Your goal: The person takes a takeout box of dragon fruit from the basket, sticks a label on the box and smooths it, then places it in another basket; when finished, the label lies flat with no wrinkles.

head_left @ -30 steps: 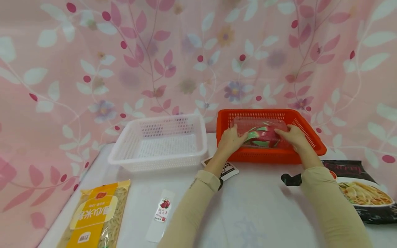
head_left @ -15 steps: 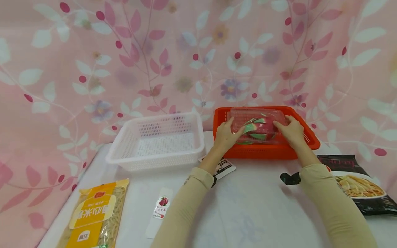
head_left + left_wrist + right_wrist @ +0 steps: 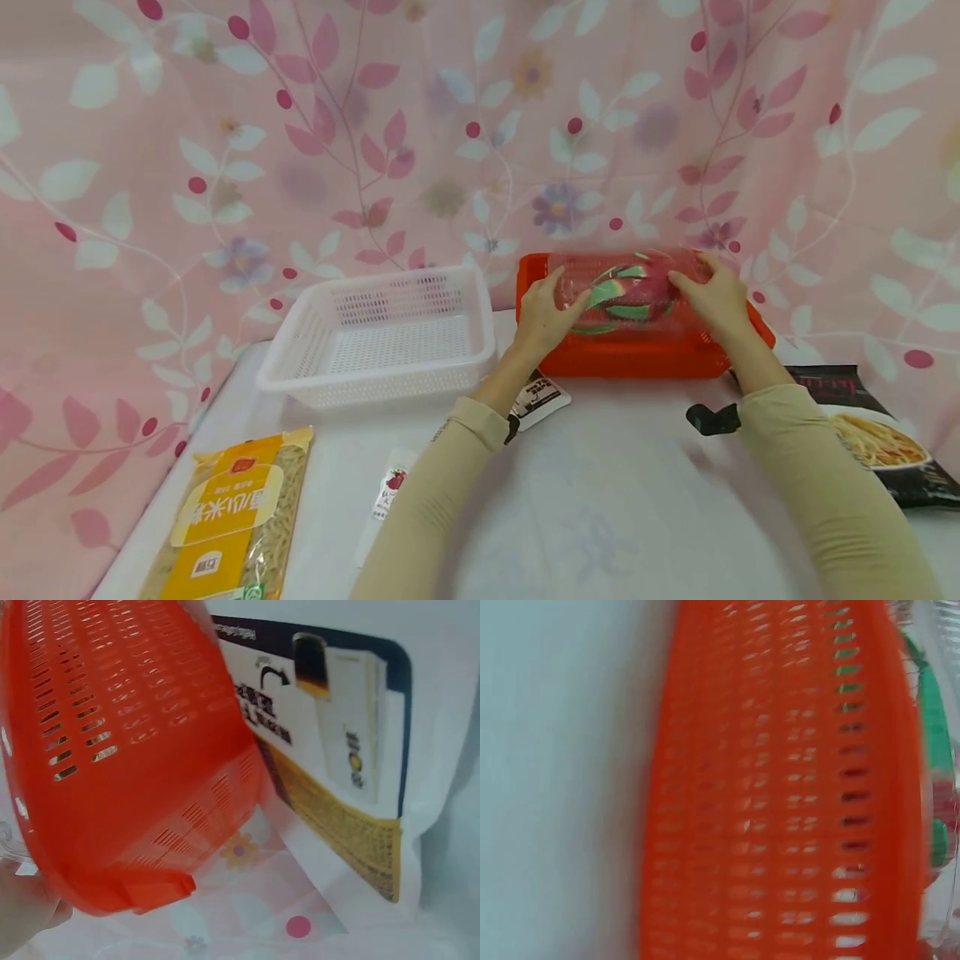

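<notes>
Both hands hold a clear plastic box [image 3: 573, 271] from its two ends, just over the red basket [image 3: 630, 364]. Inside the box lies a pink dragon fruit [image 3: 651, 287] with green scales. My left hand [image 3: 542, 321] grips the left end, thumb on the near side. At the right end is my right hand [image 3: 718, 304], its thumb against the box and its fingers partly hidden behind it. The left wrist view has the basket's slotted wall [image 3: 127, 817] beside the left hand [image 3: 26, 911]. Through the right wrist view the wall [image 3: 780, 787] covers most of the box.
A white basket [image 3: 375, 387] stands left of the red one. A white pouch [image 3: 542, 402] lies in front, partly under the left wrist. Nearer are a yellow bag of pasta [image 3: 228, 517] and a labelled white strip [image 3: 386, 500]. A black noodle packet [image 3: 885, 442] lies right.
The box with the dragon fruit has risen from inside the red basket to above its near rim, tilting up. Both hands moved up with it, keeping their hold.
</notes>
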A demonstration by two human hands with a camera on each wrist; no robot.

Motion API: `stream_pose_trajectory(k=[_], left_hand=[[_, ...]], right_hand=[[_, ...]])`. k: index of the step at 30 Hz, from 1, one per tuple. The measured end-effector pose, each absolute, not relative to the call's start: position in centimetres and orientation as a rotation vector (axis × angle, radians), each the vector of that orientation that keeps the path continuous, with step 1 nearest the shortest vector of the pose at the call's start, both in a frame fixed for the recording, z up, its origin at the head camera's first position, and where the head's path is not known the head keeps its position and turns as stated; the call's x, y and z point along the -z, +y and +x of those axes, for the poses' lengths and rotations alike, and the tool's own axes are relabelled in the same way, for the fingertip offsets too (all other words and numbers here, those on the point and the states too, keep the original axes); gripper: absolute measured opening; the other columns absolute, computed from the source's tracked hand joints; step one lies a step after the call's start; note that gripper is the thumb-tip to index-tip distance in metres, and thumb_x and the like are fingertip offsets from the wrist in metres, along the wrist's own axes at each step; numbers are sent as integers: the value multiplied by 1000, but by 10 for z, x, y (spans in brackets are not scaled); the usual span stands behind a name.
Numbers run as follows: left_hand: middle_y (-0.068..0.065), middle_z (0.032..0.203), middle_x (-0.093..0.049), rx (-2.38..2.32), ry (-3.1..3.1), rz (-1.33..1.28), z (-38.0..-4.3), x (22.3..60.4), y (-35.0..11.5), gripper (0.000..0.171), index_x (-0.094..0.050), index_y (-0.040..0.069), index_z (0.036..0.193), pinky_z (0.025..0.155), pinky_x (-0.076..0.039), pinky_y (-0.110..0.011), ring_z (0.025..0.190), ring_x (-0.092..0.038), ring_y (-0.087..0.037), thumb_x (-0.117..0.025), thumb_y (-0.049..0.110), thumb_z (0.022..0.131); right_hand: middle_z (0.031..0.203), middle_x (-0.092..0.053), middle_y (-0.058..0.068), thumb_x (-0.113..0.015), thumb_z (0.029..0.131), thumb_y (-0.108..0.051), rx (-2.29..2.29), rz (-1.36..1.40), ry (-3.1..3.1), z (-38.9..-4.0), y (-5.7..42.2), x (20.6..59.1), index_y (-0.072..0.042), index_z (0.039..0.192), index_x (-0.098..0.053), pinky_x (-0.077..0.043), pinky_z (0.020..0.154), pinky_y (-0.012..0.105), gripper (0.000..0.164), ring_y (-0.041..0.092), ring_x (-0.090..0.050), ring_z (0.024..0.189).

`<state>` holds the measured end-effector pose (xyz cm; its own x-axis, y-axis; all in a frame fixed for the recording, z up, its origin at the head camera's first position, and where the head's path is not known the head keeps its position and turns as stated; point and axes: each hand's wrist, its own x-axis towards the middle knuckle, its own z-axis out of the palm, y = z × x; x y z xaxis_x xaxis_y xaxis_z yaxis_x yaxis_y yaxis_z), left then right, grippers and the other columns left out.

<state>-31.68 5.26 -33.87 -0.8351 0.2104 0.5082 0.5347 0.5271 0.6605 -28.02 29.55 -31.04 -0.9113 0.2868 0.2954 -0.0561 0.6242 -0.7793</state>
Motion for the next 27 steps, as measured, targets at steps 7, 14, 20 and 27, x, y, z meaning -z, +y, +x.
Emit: stream_pose_trajectory(k=[7,14,20,27], left_hand=[[-12,128,-50,1251,-2387,-633,-310,324,43,65,-45,10,136,91,-44,-40,115,-46,-25,-57,49,85],[-10,129,-47,1243,-2451,-651,-301,302,33,65,-42,14,137,93,-42,-39,115,-44,-23,-55,51,85],[-8,128,-46,1251,-2468,-655,-291,289,24,65,-41,16,137,91,-44,-40,112,-44,-20,-56,52,84],[-5,132,-42,1284,-2482,-653,-275,288,8,69,-40,15,137,87,-46,-37,109,-41,-18,-58,53,82]], right_hand=[[137,-37,26,-54,87,-44,-1169,-184,-2469,-274,290,296,-1,141,-32,-24,101,57,72,45,-30,125],[139,-34,27,-50,90,-44,-1145,-79,-2509,-264,285,279,-2,142,-30,-21,102,58,69,45,-26,128],[139,-34,25,-48,91,-44,-1126,-34,-2537,-257,278,269,-4,141,-34,-20,101,60,65,45,-25,128],[141,-32,24,-50,90,-44,-1147,19,-2565,-245,269,264,-4,140,-34,-21,101,60,66,43,-24,129]])
